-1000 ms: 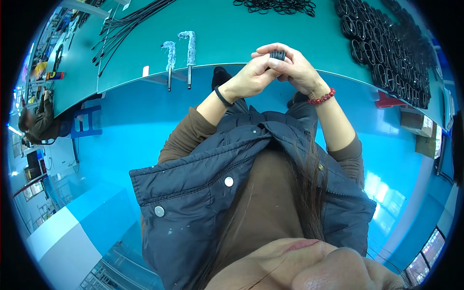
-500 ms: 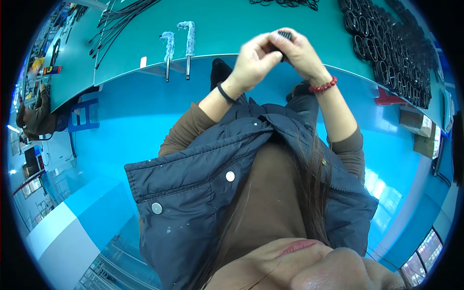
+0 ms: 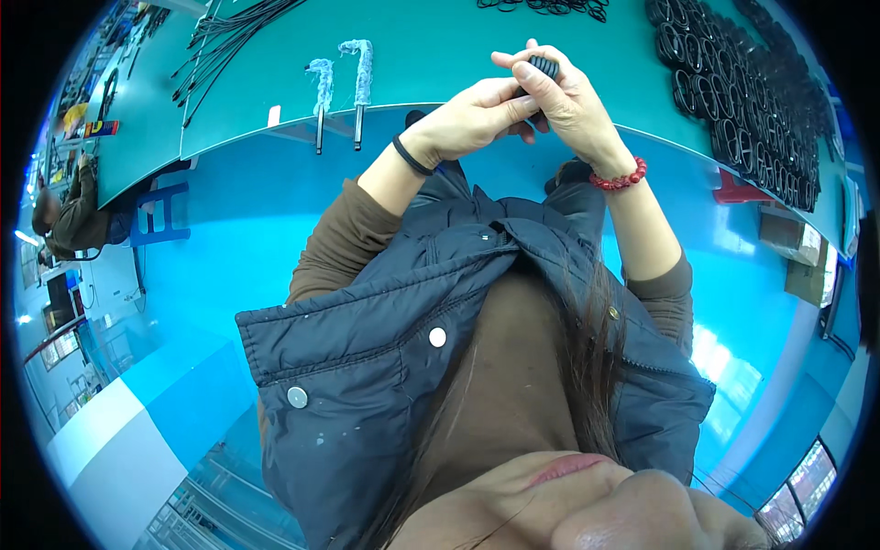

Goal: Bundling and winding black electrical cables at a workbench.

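Observation:
A bundle of black cable [image 3: 544,66], wound in close turns, is held over the front edge of the green table. Around it my right hand [image 3: 579,103] is closed, its thumb pressed on the near side of the turns and its other fingers partly behind. My left hand [image 3: 469,121] meets it from the left, thumb and fingers pinched at the bundle's lower end. Hands and fingers hide much of the bundle, including its ends.
Rows of looped black cables [image 3: 733,110] cover the table's right side. Straight black cables [image 3: 225,41] lie at upper left, black loops [image 3: 550,7] at the far edge. Two fuzzy-wrapped rods [image 3: 358,82] overhang the front edge. A person [image 3: 71,215] sits at far left near a blue stool [image 3: 163,215].
My left hand has turned and shifted slightly down, its wrist moving left. My right fingers have spread more around the cable bundle, which shows more of its turns.

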### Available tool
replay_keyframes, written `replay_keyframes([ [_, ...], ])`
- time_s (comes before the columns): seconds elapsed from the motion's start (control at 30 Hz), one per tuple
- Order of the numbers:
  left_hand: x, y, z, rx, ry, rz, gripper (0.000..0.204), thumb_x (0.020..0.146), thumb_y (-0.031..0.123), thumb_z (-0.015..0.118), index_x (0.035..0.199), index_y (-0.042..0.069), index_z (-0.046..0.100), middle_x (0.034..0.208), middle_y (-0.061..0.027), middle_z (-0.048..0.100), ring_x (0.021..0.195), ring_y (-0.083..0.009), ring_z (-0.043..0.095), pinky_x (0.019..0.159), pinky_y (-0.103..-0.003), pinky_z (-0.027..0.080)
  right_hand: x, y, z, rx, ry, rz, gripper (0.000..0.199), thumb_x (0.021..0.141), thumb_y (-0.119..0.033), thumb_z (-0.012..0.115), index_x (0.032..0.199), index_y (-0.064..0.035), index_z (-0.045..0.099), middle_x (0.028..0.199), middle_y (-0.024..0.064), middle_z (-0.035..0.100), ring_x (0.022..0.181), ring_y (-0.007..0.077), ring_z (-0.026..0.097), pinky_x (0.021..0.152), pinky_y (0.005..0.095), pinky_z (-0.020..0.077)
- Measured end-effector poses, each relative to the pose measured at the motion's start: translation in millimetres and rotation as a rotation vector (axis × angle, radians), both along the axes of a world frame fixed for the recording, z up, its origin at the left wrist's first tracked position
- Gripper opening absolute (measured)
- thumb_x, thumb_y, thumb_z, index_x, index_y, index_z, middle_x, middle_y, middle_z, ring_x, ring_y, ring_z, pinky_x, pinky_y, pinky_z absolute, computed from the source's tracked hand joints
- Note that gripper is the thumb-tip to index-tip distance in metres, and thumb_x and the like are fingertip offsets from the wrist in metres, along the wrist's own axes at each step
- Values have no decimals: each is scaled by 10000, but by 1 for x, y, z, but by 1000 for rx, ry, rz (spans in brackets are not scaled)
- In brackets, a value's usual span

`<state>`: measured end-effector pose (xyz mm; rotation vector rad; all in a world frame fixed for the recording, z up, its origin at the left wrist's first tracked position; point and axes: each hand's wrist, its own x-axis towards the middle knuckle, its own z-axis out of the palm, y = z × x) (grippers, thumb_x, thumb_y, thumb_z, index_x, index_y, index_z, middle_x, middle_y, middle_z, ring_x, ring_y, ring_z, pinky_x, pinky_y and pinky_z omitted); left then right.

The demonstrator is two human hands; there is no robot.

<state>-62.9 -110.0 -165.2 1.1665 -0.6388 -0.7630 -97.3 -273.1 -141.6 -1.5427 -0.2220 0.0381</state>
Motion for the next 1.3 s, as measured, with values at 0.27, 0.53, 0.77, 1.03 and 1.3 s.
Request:
replay_keyframes([
  [0.27, 0, 1, -7, -69, -44, -74, 246, 986, 195, 537, 1129, 8, 607, 968, -94, 624, 879, -165, 609, 789, -271, 519, 0, -13, 6, 42, 63, 130, 378, 928, -342, 619, 1123, -19, 606, 1042, 126, 672, 672, 158, 642, 556, 223, 530],
  [0.53, 5, 3, -7, 49, -103, -58, 211, 983, 160, 527, 1092, -2, 607, 980, -108, 638, 891, -170, 619, 792, -278, 532, 7, -10, -26, -76, -180, 79, 375, 922, -296, 622, 1164, -10, 598, 1046, 142, 679, 677, 169, 651, 537, 234, 547],
  [0.77, 1, -1, 2, 200, -211, -39, 203, 981, 156, 527, 1056, -12, 612, 932, -96, 649, 858, -163, 623, 772, -276, 532, 4, -12, -12, 15, 47, 137, 361, 908, -252, 641, 1173, -11, 597, 1077, 150, 674, 772, 183, 658, 600, 251, 561],
  [1.03, 15, 3, -20, 143, -168, 9, 208, 983, 172, 529, 990, -14, 621, 898, -89, 638, 783, -150, 590, 720, -261, 506, 30, -16, -11, -45, 93, 216, 330, 925, -251, 614, 1183, -46, 606, 1124, 151, 668, 915, 177, 644, 709, 294, 559],
  [1.3, 54, 19, -30, -93, 76, 118, 203, 984, 164, 523, 954, -13, 617, 931, -106, 619, 798, -168, 574, 733, -269, 499, 127, -67, -45, -972, -291, -459, 195, 889, -222, 625, 1016, -91, 694, 996, 82, 680, 832, 190, 630, 721, 289, 531],
])
